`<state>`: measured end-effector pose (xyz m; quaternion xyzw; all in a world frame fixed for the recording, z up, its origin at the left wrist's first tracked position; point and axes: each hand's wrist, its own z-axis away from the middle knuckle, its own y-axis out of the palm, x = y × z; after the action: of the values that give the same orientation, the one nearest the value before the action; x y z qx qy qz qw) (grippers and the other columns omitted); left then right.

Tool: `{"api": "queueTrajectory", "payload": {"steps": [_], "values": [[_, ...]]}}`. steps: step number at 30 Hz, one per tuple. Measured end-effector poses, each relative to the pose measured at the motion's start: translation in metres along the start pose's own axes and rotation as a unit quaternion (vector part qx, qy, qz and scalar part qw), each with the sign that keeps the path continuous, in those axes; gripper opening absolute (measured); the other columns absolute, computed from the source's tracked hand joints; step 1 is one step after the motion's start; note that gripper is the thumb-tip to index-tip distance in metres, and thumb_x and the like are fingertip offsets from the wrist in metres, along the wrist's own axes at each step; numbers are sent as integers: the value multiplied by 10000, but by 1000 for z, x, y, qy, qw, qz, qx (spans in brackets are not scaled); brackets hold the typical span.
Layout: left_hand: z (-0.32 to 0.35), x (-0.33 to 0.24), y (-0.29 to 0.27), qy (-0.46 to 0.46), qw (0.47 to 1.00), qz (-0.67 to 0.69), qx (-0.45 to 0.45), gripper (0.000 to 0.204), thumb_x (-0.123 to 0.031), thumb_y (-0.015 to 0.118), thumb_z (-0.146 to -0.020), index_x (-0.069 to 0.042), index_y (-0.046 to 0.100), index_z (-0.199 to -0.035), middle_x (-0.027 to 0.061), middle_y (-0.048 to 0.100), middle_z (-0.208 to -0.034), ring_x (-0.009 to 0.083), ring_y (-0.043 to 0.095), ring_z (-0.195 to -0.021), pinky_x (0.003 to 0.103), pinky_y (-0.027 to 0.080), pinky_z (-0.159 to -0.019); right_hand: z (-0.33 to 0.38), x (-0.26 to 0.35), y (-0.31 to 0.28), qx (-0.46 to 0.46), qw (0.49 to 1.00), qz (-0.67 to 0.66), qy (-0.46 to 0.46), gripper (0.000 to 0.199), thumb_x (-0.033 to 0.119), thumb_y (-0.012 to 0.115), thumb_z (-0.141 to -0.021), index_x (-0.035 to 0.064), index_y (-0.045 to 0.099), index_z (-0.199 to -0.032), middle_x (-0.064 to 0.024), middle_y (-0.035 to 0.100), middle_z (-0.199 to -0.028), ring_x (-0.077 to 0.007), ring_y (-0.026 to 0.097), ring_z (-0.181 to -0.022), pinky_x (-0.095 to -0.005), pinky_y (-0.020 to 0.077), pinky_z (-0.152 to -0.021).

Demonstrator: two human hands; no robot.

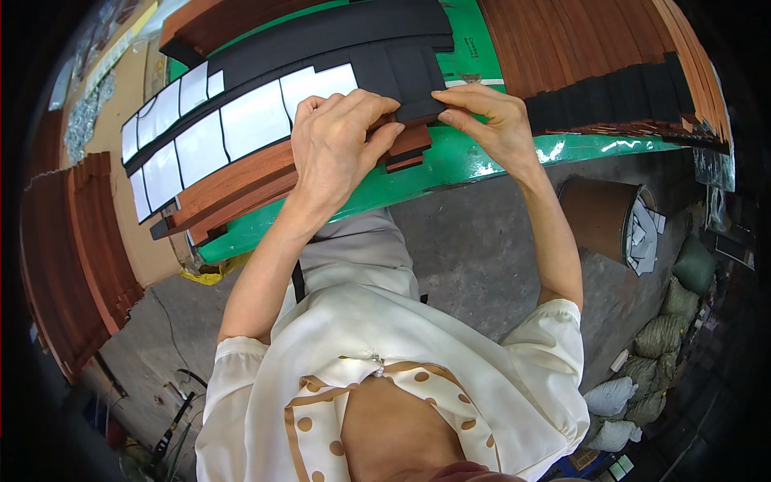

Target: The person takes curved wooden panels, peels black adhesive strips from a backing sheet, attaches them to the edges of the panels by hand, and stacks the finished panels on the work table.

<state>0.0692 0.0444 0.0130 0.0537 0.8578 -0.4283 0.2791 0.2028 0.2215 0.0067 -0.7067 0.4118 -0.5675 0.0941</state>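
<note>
Since both hands are at the same black pad, we'll start there. We have the pad (411, 72) at the right end of the front row, over stacked brown boards (241, 186) on the green tabletop (462, 165).

Left hand (341, 145): at the pad's front edge, thumb and forefinger tips a little apart, edge between them. We can't tell if they're clamped on it. Right hand (488, 124): at the pad's front right corner, forefinger above, thumb below, small gap showing. We can't confirm a pinch here either.

Left of the pad we see white rectangles (255, 119) along the same row, partly behind the left hand. Behind it, a second black row (321, 36) runs roughly parallel, with white pieces (193, 88) at its left end.

On our right, another set of brown slats (578, 44) lies side by side, with a black band (614, 98) across the near ends. Below that, on the concrete floor (474, 241), we've got a brown bin (590, 213) with white scraps (642, 237) at its mouth. Sacks (662, 333) are piled beyond, far right.
</note>
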Motion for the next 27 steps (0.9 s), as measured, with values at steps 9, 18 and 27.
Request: {"api": "queueTrajectory", "payload": {"steps": [9,18,27], "values": [[0,-2,0,13,1000,-12,-5,196,-188,746,-713,-94,676,-871,-18,644,-780,141,582,-670,301,357,-696,9,6,11,-36,996,-66,55,333,83,741,-757,12,656,-1071,-74,653,-902,-123,623,-759,-240,514,-690],[-1,-4,8,35,998,-33,-34,180,-141,734,-707,-85,655,-858,4,623,-742,160,571,-644,304,363,-677,7,15,26,-94,995,17,18,301,92,771,-714,-8,643,-967,-79,618,-823,-155,635,-706,-257,523,-638],[0,-5,7,11,999,-30,-18,207,-130,731,-689,-93,648,-875,2,605,-732,161,568,-660,304,366,-681,7,11,18,-52,993,-62,82,274,62,749,-727,7,656,-979,-60,638,-906,-153,634,-787,-262,528,-688]]}}
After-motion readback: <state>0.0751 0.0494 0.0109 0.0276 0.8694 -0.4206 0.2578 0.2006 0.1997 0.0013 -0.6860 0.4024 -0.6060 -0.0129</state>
